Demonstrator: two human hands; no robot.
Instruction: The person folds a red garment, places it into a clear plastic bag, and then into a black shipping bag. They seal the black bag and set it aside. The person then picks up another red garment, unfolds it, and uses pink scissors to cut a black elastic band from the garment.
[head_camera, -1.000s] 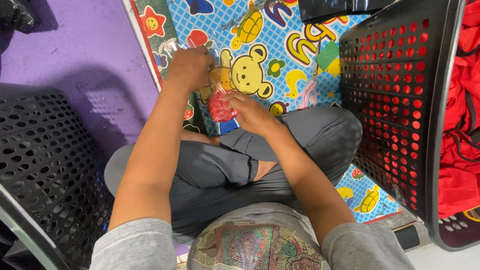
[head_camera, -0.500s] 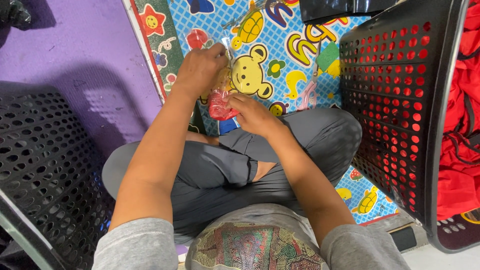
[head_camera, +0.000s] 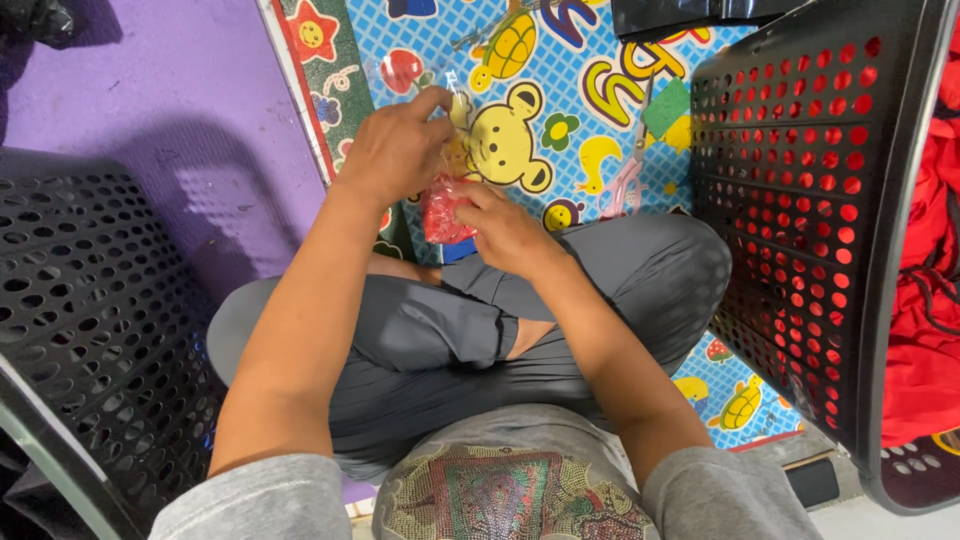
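Black perforated plastic forms the basket (head_camera: 90, 320) at the left edge. Next, the left hand (head_camera: 395, 150) is seen with fingers pinched on the top of a clear plastic bag (head_camera: 445, 130). A red folded item (head_camera: 445, 210) is held inside the bag's lower end, above the patterned play mat (head_camera: 580, 60); its long axis runs roughly up and down the view. It is gripped from the right by the right hand (head_camera: 510, 230), fingers curled. Pink scissors (head_camera: 625, 185) lie farther right, beside a second black basket (head_camera: 800, 200).

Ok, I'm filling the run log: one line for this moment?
left hand: holds clear plastic bag | right hand: pushes red item into bag | scissors: on play mat
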